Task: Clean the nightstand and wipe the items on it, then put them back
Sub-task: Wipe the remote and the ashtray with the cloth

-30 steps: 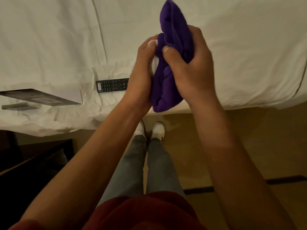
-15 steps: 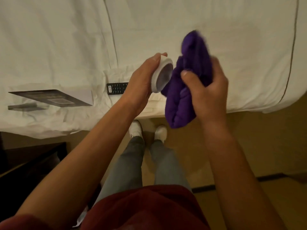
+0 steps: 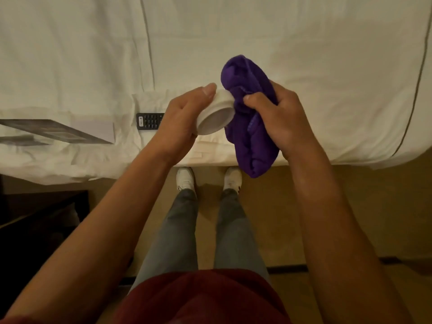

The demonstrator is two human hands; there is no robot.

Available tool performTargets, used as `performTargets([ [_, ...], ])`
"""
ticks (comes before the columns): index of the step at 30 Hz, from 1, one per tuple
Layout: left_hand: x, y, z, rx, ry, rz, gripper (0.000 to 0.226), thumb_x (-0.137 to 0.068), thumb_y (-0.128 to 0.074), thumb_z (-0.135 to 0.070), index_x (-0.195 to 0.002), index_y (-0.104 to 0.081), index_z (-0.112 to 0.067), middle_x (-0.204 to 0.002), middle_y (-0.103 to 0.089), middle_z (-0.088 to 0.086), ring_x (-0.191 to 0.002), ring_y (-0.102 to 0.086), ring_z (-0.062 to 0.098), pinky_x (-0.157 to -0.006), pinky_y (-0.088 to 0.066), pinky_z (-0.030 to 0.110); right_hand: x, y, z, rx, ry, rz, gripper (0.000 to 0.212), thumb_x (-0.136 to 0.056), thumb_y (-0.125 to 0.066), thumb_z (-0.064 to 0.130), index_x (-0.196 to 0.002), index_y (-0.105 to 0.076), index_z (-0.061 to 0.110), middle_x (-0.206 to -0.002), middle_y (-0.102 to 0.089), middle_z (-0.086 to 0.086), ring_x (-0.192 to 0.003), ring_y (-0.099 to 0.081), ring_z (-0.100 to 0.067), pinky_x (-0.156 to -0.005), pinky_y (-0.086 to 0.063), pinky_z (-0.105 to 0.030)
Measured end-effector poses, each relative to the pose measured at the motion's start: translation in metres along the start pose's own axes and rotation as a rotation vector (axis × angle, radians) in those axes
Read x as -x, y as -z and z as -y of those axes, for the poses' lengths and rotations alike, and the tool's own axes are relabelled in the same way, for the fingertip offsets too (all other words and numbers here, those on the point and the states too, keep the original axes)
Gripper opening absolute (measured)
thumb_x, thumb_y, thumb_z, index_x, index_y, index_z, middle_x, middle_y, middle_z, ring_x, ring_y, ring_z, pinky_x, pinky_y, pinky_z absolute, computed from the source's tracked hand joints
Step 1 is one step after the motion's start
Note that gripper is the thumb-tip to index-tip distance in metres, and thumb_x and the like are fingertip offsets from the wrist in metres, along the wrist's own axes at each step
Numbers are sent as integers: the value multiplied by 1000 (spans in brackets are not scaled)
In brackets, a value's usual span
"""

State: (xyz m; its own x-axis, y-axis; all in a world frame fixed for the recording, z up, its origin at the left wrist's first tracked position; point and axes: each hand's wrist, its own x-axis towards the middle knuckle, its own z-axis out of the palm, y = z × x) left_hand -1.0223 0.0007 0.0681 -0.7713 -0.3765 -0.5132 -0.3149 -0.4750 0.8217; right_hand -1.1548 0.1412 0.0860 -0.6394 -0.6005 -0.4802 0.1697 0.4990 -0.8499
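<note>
L hand [image 3: 181, 118] fingers clamped on white dish [image 3: 215, 116]; R hand [image 3: 279, 118] clutching purple cloth [image 3: 251, 127] (touching dish) above bed [image 3: 304, 54].

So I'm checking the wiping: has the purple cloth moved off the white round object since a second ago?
Yes. Against the bed edge, the purple cloth dropped lower and uncovered the white round object, now touching only its right side.
</note>
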Motion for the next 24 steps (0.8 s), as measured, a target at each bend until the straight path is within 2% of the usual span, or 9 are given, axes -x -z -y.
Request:
performTargets([
  [3,-4,-26,6,261,60,-26,20,-95,-58,-35,-94,-74,-22,-93,-69,-1,-88,-65,13,-83,-51,31,5,19,-13,-176,-97,27,10,-90,-65,34,-92,-75,35,-87,-77,9,-84,-74,-10,-70,-58,-24],
  [6,-8,-51,17,503,128,-190,30,-96,-58,-31,-120,-55,-12,-110,-61,12,-101,-62,23,-92,-51,38,6,34,-24,-262,-161,21,12,-88,-66,34,-93,-75,28,-84,-77,9,-79,-74,-6,-65,-55,-18],
  [9,-12,-67,23,705,150,-296,28,-100,-60,-31,-122,-57,-15,-114,-64,12,-106,-66,26,-98,-55,44,7,42,-35,-360,-212,50,15,-88,-65,35,-93,-74,25,-83,-77,8,-78,-74,-5,-63,-55,-17],
  [13,-22,-85,23,858,214,-306,54,-100,-50,-59,-122,-58,-11,-123,-60,17,-124,-58,34,-113,-45,53,10,34,-47,-459,-312,50,28,-86,-61,45,-100,-74,25,-91,-80,7,-83,-76,-6,-66,-57,-17],
  [15,-29,-89,24,889,194,-351,67,-95,-46,-70,-124,-55,-10,-126,-56,17,-124,-56,34,-116,-41,54,14,25,-52,-513,-359,46,36,-86,-61,50,-111,-72,26,-103,-80,5,-96,-76,-10,-78,-60,-24],
  [17,-33,-91,25,886,175,-363,71,-93,-44,-74,-124,-55,-11,-124,-56,16,-121,-57,33,-116,-41,54,16,21,-56,-534,-403,36,44,-84,-63,55,-118,-70,28,-115,-78,0,-109,-73,-17,-95,-60,-37],
  [19,-31,-95,25,811,177,-331,71,-93,-47,-72,-121,-59,-8,-116,-62,16,-115,-60,33,-112,-46,52,16,20,-56,-538,-443,-8,46,-84,-63,56,-119,-71,27,-116,-77,-2,-110,-73,-21,-100,-58,-43],
  [22,-25,-102,28,489,120,-278,44,-90,-68,-47,-106,-71,-6,-112,-71,15,-104,-69,29,-96,-57,43,11,29,-65,-598,-507,-41,35,-90,-63,48,-110,-75,21,-106,-79,-4,-102,-75,-21,-89,-60,-38],
  [24,-22,-103,26,207,15,-189,31,-87,-66,-30,-104,-65,-4,-126,-70,14,-115,-68,27,-99,-54,44,7,45,-67,-630,-539,1,26,-89,-67,46,-93,-80,24,-94,-80,-2,-89,-77,-17,-74,-60,-31],
])
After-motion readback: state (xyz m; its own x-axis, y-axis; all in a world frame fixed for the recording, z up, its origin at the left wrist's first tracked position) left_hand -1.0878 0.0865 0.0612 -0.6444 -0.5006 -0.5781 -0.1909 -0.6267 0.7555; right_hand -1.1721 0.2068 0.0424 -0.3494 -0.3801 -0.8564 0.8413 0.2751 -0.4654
